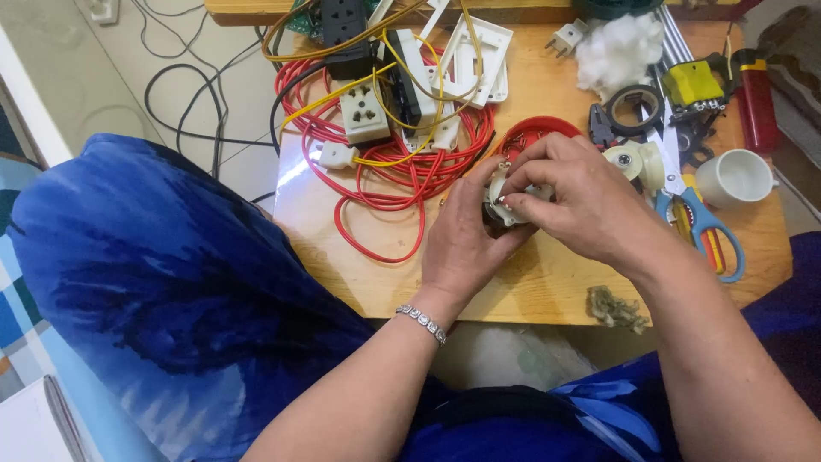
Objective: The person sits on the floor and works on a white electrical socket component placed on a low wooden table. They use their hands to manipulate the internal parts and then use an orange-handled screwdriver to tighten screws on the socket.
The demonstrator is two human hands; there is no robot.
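Note:
Both hands meet over the middle of a small wooden table [547,291]. My left hand [462,244], with a bracelet at the wrist, cups a small round white electrical fitting [505,205] from below. My right hand [577,197] covers the fitting from the right, its fingertips pinching the top of it. Most of the fitting is hidden between the fingers. A red round lid or dish [534,133] lies just behind the hands.
Coiled red wire [385,184], yellow wire, white sockets [363,111] and switch plates [470,51] crowd the table's far left. Blue-handled scissors [705,227], a white cup [735,178], black tape [637,111], cotton wool [617,47] and a red lighter [757,103] lie at the right.

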